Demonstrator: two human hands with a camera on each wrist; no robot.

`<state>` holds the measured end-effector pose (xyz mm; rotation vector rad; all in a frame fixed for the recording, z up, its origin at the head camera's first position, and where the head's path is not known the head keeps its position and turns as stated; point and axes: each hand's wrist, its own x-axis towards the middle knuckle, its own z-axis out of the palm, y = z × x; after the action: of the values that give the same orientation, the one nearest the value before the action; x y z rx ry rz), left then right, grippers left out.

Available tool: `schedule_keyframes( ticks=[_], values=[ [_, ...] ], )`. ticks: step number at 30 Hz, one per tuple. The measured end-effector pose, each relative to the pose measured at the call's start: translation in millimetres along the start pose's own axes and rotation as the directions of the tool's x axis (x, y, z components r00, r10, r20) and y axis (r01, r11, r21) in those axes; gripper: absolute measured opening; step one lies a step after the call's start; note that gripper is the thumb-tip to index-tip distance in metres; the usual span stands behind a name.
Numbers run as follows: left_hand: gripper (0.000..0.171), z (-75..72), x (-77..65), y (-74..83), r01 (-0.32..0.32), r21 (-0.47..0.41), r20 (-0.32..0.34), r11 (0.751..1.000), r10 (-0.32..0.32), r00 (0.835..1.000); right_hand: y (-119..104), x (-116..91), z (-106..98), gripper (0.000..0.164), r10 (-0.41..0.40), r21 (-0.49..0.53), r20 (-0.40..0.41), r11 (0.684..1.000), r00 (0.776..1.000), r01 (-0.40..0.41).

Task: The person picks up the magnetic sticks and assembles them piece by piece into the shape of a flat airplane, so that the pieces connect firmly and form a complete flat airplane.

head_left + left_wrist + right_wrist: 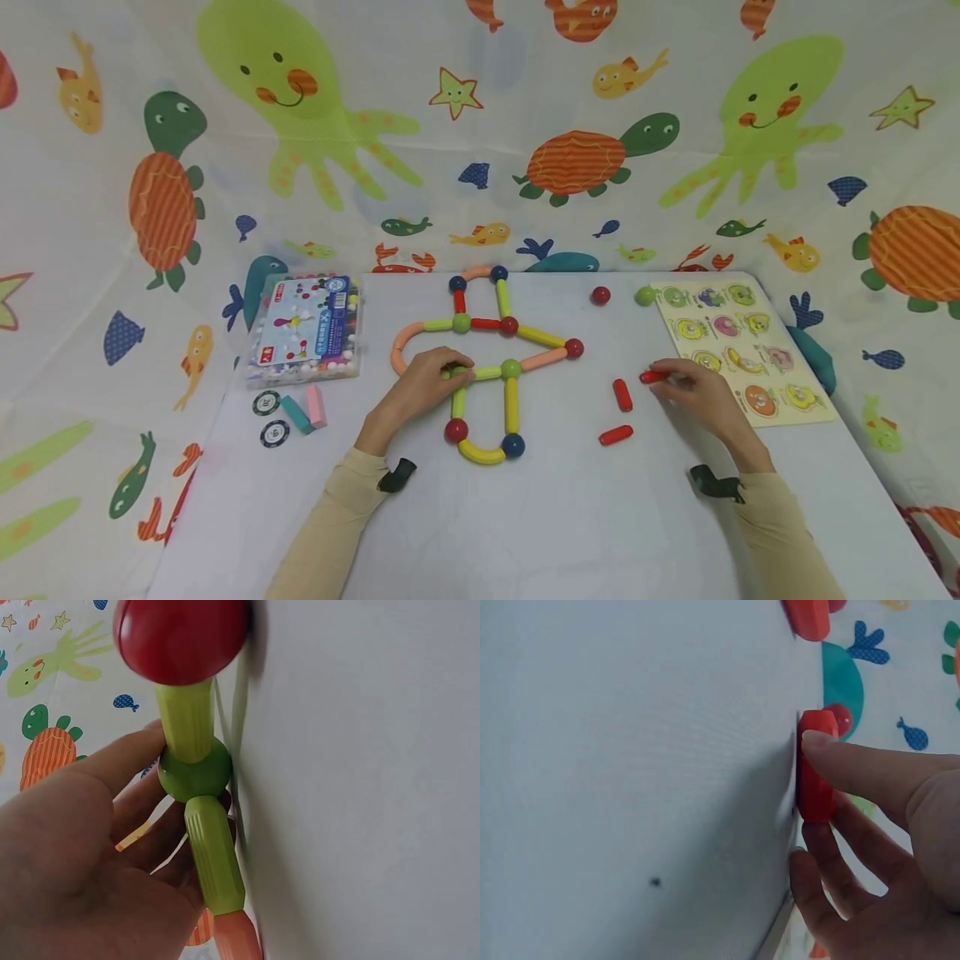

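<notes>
A flat, fish-like outline of magnetic rods and balls lies mid-table, with a yellow rod (512,406), a curved yellow rod (482,452) and a blue ball (513,445) among its parts. At its left side my left hand (422,383) holds a green ball (195,772) between thumb and fingers. A light green rod (214,855) and a rod leading to a red ball (182,637) join that ball. My right hand (697,396) pinches a short red rod (817,769) at the table surface. Two more red rods, one upright (622,395) and one slanted (616,435), lie left of it.
A clear plastic box (300,325) of magnetic pieces stands at the back left. In front of it lie two round chips (274,433), a teal block (297,414) and a pink block (315,406). A fruit picture board (720,333) lies back right, near loose red (600,295) and green (645,295) balls.
</notes>
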<state>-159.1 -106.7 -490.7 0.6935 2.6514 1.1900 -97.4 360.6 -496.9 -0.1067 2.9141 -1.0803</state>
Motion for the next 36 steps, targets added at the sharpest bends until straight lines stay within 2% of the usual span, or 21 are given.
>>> schedule_keyframes(
  ticks=[5, 12, 15, 19, 24, 27, 31, 36],
  values=[
    [0.025, 0.3, -1.4, -2.7, 0.024, -0.005, 0.017, 1.0, -0.024, 1.0, 0, 7, 5, 0.031, -0.014, -0.043, -0.038, 0.999, 0.999, 0.013],
    [0.026, -1.7, -2.9, -3.2, 0.049, -0.002, 0.028, 0.999, -0.048, 0.998, 1, 15, 9, 0.033, -0.022, -0.045, -0.048, 0.999, 0.999, 0.019],
    [0.026, -2.2, -3.3, -4.5, 0.055, -0.002, 0.027, 0.998, -0.055, 0.998, -8, 26, 4, 0.032, -0.065, -0.038, -0.057, 0.997, 0.996, 0.063],
    [0.026, -2.2, -3.7, -7.0, 0.054, -0.011, 0.012, 0.998, -0.054, 0.998, -26, 54, -6, 0.03, -0.153, -0.01, -0.037, 0.988, 0.988, 0.153],
    [0.028, -1.5, -2.6, -10.1, 0.039, -0.029, 0.003, 0.999, -0.039, 0.999, -41, 89, -7, 0.032, -0.247, -0.014, 0.066, 0.968, 0.967, 0.249],
    [0.029, -1.0, -2.0, -10.8, 0.04, -0.044, 0.013, 0.998, -0.039, 0.999, -43, 104, -3, 0.03, -0.241, -0.008, 0.163, 0.969, 0.957, 0.246],
    [0.029, -1.1, -1.2, -9.9, 0.052, -0.059, 0.025, 0.997, -0.051, 0.998, -43, 116, 6, 0.027, -0.217, 0.027, 0.299, 0.975, 0.929, 0.219],
    [0.028, -2.3, -0.2, -8.5, 0.048, -0.068, 0.02, 0.997, -0.047, 0.999, -45, 122, 13, 0.028, -0.232, 0.047, 0.349, 0.972, 0.908, 0.231]
  ],
)
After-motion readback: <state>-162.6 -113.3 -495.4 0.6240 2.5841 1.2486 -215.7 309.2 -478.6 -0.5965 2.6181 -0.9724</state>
